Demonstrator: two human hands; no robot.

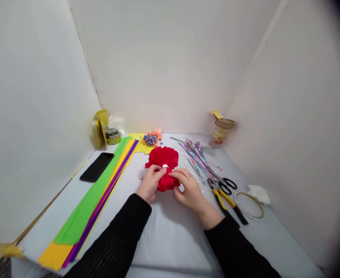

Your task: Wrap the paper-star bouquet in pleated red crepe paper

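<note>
A red crepe-paper flower (163,156) with ruffled edges is held above the middle of the table. A small white band (165,166) shows at its pinched centre. My left hand (151,181) closes on the flower from the left, thumb pressed beside the white band. From the right, my right hand (188,189) pinches the lower red folds between its fingers; a ring is on one finger. Some of the fingertips are hidden by the red folds.
Left lie long coloured paper strips (81,216) and a black phone (97,166). Beaded decorations (150,139) sit at the back. Right are patterned strips (197,156), scissors (227,185), yellow-black pliers (224,199), a tape roll (249,205) and a lidded cup (220,133). Walls enclose the table.
</note>
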